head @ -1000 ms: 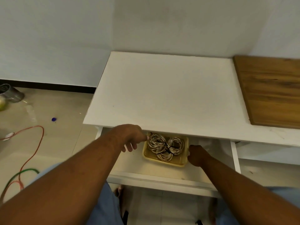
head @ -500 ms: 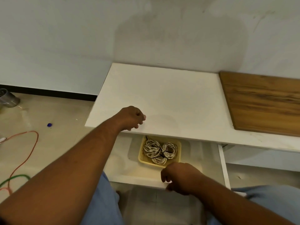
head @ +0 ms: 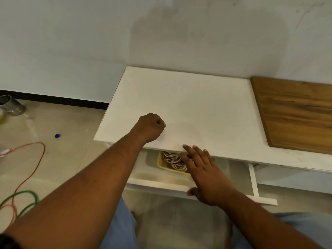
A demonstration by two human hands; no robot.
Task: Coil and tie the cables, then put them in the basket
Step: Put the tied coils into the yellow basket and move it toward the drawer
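Cables [head: 170,157] lie coiled in basket [head: 159,163], 6 o'clock below tabletop [head: 197,105]; I judge task done. Left grip [head: 150,127] fisted empty, right grip [head: 208,177] spread flat.

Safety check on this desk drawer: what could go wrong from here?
1. The right hand spreads over the open drawer, fingertips by the tabletop edge; if the drawer slides in, fingers may be pinched.
2. The coiled cables in the basket might snag under the tabletop if they stand proud; height is unclear.
3. The green cord looped on the floor could trip someone.
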